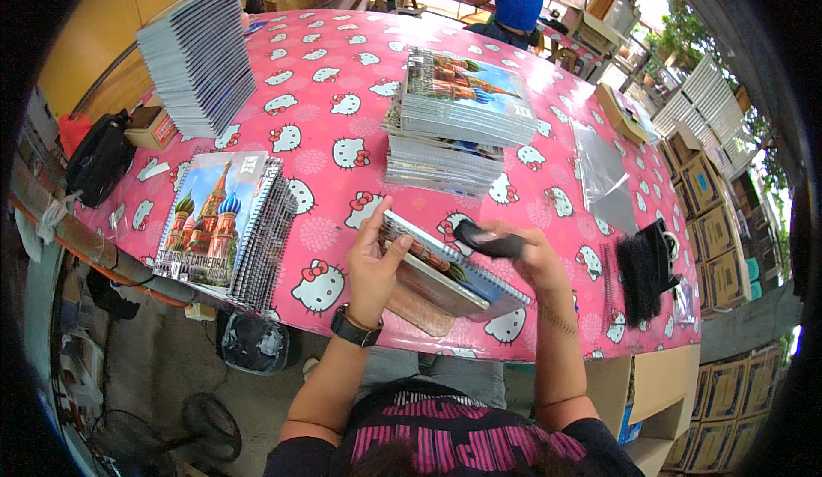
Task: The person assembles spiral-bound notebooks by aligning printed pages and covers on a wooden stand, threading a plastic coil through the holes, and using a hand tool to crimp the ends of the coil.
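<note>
My left hand [374, 259] grips a notebook [462, 284] by its left end, thumb on the cover and fingers behind. The notebook is tilted over the near edge of the table, and a row of coil loops or holes runs along its upper edge. In my right hand [538, 259] is a black hand tool [488, 241], its kind unclear, just above that edge. A brown wooden board [419, 307] lies under the notebook. To the left stands a stack of spiral notebooks [218, 224] with a cathedral picture on top.
Book stacks [467, 104] stand beyond my hands, and a tall leaning stack [197, 62] at the far left. Black plastic coils [640, 276] and clear plastic sheets [604, 177] lie to the right. An open carton [655, 387] stands below the table. A person [516, 2] sits farther back.
</note>
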The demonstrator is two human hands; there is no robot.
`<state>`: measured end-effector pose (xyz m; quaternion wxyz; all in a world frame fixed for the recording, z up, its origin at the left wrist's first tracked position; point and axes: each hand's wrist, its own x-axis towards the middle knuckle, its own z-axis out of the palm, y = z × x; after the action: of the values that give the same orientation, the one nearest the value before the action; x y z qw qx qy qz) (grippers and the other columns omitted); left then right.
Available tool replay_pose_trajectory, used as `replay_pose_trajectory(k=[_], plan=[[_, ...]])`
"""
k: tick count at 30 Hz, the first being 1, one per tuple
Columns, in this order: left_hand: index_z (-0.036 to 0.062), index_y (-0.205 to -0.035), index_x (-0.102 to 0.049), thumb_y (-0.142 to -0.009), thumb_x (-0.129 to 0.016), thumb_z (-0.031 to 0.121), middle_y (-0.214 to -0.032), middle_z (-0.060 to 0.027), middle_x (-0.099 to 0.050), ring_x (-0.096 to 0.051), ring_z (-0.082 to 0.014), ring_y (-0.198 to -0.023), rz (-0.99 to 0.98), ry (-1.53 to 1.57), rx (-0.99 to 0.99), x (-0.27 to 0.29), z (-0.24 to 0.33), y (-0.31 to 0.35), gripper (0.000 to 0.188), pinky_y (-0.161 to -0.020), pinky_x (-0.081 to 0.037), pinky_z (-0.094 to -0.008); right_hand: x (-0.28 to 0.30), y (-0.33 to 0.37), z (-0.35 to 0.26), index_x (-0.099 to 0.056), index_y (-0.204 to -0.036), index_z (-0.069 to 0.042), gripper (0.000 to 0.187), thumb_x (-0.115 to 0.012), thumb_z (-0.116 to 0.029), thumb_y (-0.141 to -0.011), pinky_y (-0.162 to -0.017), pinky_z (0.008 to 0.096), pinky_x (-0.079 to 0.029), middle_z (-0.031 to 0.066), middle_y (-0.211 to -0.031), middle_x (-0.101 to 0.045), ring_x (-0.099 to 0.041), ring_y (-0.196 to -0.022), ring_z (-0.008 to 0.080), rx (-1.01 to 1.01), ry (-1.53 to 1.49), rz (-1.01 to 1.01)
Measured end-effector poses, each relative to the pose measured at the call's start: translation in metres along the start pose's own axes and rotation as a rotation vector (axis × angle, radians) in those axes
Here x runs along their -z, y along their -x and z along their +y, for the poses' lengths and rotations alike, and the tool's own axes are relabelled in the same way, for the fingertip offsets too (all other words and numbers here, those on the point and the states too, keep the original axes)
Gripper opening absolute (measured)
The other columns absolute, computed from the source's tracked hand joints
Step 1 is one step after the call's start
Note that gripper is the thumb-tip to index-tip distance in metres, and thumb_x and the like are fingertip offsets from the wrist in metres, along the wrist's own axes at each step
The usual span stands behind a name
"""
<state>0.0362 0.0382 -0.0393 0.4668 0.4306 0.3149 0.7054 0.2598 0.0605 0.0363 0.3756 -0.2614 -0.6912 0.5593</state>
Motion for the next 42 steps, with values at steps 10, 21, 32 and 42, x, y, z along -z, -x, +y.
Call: replay_pose_trajectory(k=[10, 21, 32, 42], plan=[[-0.0002, -0.133, -0.043, -0.085, -0.063, 0.006, -0.108, -0.0039, -0.049, -0.048, -0.0122, -0.101, 0.010, -0.017, 0.011, -0.001, 0.001, 0.002, 0.053, -0.092, -0.037, -0.0266, 0.001, -0.008, 0.012, -0.060, -0.109, 0.005, 0.044, -0.060, -0.030, -0.083, -0.084, 0.0321, -0.044, 0.0125, -0.101, -0.063, -0.059, -0.090, 0.0197, -0.028, 0.132, 0.005], [0.0015, -0.130, -0.048, -0.084, -0.065, 0.010, -0.102, -0.0014, -0.051, -0.048, -0.0110, -0.099, 0.028, -0.091, 0.004, 0.000, 0.003, 0.002, 0.049, -0.090, -0.038, -0.0256, -0.009, -0.027, 0.017, -0.061, -0.111, 0.005, 0.054, -0.062, -0.040, -0.081, -0.071, 0.0294, -0.044, 0.0116, -0.099, -0.063, -0.057, -0.085, 0.0159, 0.023, -0.293, -0.059], [0.0029, -0.130, -0.049, -0.085, -0.063, 0.009, -0.100, -0.0006, -0.052, -0.049, -0.0093, -0.097, 0.016, -0.051, 0.038, -0.002, 0.005, 0.004, 0.048, -0.088, -0.038, -0.0245, 0.003, -0.049, 0.029, -0.058, -0.118, 0.002, 0.051, -0.063, -0.034, -0.082, -0.082, 0.0305, -0.044, 0.0079, -0.099, -0.063, -0.056, -0.092, 0.0165, -0.165, 0.214, -0.074], [0.0025, -0.112, -0.061, -0.084, -0.066, 0.009, -0.096, -0.0006, -0.060, -0.053, -0.0082, -0.090, -0.236, -0.229, 0.113, 0.003, 0.035, -0.015, 0.029, -0.082, -0.042, -0.0231, 0.041, 0.025, 0.066, -0.056, -0.121, -0.009, 0.055, -0.073, -0.027, -0.072, -0.100, 0.0434, -0.036, 0.0198, -0.129, -0.048, -0.041, -0.121, 0.0390, -0.261, 1.027, -0.005]])
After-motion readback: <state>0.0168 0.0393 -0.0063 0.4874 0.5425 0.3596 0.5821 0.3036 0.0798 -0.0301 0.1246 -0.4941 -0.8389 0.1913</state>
